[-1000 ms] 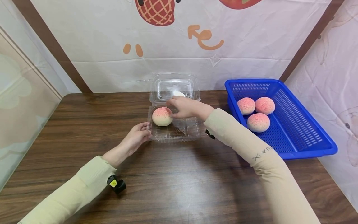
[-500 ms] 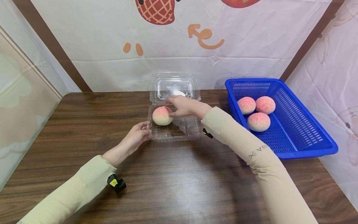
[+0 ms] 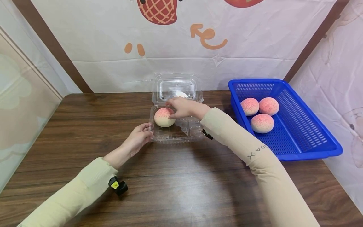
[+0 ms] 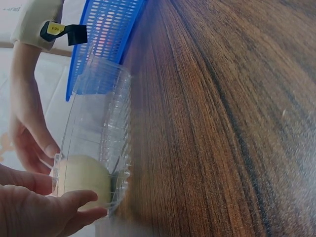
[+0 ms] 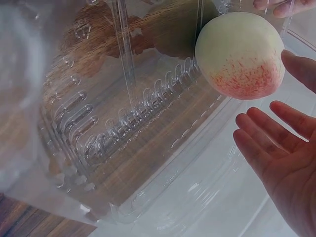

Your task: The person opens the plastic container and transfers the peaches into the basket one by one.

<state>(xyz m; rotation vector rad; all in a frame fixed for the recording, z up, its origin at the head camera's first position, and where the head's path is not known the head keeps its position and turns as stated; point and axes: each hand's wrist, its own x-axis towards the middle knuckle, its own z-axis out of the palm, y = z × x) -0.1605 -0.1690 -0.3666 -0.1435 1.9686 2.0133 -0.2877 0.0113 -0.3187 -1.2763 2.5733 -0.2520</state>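
Note:
A clear plastic clamshell box (image 3: pixel 195 127) lies with its lid folded back toward the wall. In its left end sits a cream-and-pink peach (image 3: pixel 164 118). My left hand (image 3: pixel 137 137) holds the box by its left side, fingers and thumb at the wall; the left wrist view shows the fingertips (image 4: pixel 89 196) close by the peach. My right hand (image 3: pixel 184 107) is over the back right of the box, beside the peach. In the right wrist view its fingers (image 5: pixel 269 126) are spread out, with the thumb right at the peach's side.
To the right stands a blue perforated basket (image 3: pixel 306 132) with three more peaches (image 3: pixel 262 123) at its left end. The dark wooden table (image 3: pixel 170 186) reaches back to a printed fabric wall (image 3: pixel 107 37).
My right hand has shifted slightly left, its thumb now overlapping the peach's right side in the head view. The left hand and the box stay in place.

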